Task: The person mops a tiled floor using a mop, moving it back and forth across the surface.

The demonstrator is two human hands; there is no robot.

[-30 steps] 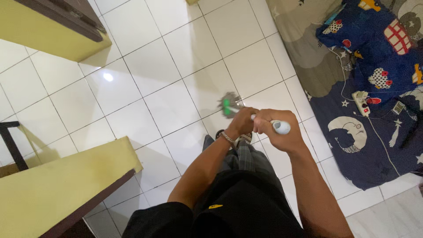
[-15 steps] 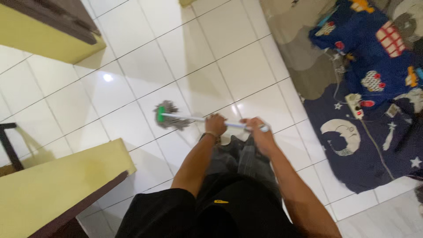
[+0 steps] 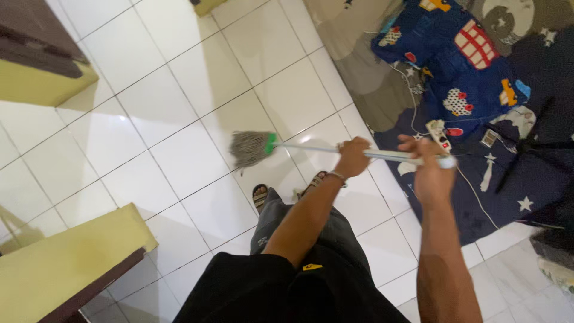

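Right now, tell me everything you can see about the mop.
The mop has a grey string head joined by a green collar to a thin pale handle, which looks like metal or plastic, with a light cap at its end. It lies nearly level across the view, head to the left on or just over the white floor tiles. The left hand grips mid-handle; the right hand grips near the cap, fingers wrapped around it.

Yellow furniture point(image 3: 66, 263) runs off the bottom-left corner; the patterned bedding point(image 3: 478, 78) is cut by the right edge; the mop handle point(image 3: 382, 154) blurs.
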